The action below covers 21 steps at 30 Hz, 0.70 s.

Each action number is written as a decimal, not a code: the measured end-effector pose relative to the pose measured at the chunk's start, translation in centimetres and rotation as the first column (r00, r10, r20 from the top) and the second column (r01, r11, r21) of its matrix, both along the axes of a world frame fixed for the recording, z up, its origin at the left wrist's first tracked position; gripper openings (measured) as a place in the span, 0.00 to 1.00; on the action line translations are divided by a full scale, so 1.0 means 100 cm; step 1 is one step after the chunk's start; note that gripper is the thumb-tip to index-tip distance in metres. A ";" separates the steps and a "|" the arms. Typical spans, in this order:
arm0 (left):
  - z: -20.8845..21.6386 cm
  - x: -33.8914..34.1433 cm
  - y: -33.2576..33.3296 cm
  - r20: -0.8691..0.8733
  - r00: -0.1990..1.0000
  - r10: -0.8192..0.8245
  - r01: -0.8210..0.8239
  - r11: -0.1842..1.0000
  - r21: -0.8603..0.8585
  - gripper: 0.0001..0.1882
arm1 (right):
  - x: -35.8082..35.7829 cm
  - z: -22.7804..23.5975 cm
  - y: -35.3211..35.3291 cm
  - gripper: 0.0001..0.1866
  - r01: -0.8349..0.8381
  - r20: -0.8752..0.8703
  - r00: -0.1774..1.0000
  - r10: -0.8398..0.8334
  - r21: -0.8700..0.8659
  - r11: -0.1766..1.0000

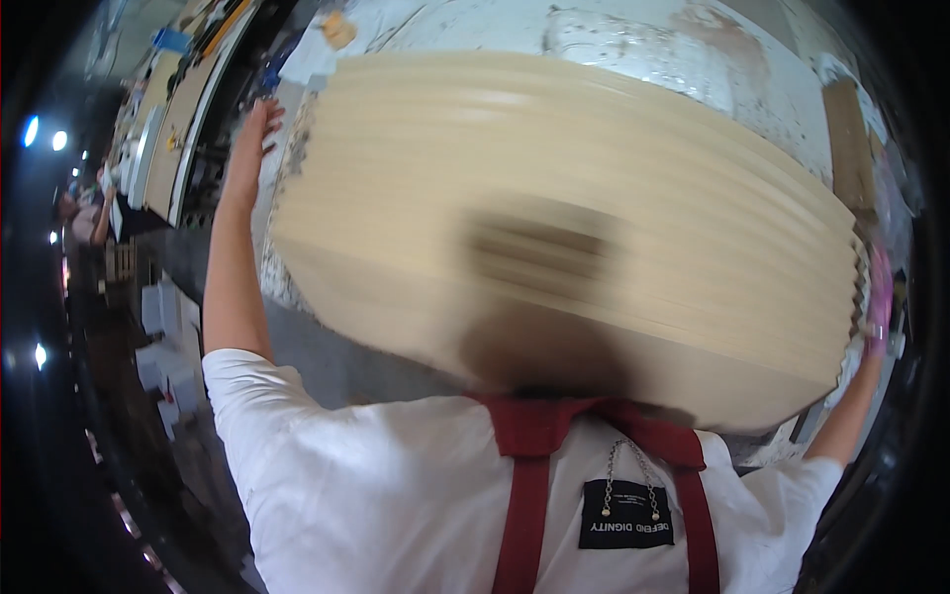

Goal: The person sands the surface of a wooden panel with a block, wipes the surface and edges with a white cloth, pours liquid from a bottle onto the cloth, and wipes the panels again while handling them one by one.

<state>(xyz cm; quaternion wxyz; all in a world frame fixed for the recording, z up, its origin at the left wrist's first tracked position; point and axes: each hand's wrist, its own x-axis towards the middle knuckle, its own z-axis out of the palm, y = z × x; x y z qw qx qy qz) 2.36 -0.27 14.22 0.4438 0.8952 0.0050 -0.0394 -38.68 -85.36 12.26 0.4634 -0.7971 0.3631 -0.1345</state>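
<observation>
Head view: a ridged beige board (416, 158) is stretching near, between the two hands. At its left end the left hand (261, 124) is spreading its fingers loosely; at its right end the right hand (879, 297) is blurring, so its grip cannot be told. Uneven support could be risking a tilt or bent ridges. Farther, the stained white surface (797, 104) is carrying a brown strip (848, 148) right; far left, lamps (59, 140) are lighting another person (89, 220).

Ridged tan block (396, 148), paper-like, matt. White worktop (777, 124), glossy in patches, rough with smears. Shirt (386, 485) and red straps (526, 520), matt cloth.
</observation>
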 end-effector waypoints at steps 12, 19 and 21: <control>-0.076 -0.120 0.075 -0.452 0.876 0.167 -0.445 0.641 -0.626 0.47 | -0.249 -0.140 0.206 0.31 0.543 0.251 0.709 -0.660 0.404 0.737; -0.109 -0.151 0.085 -0.307 0.951 0.050 -0.222 0.800 -0.557 0.41 | -0.220 -0.137 0.252 0.28 0.571 0.199 0.803 -0.562 0.017 0.821; -0.112 -0.154 0.085 -0.285 0.957 0.054 -0.205 0.823 -0.530 0.40 | -0.219 -0.145 0.242 0.27 0.564 0.206 0.825 -0.526 -0.254 0.786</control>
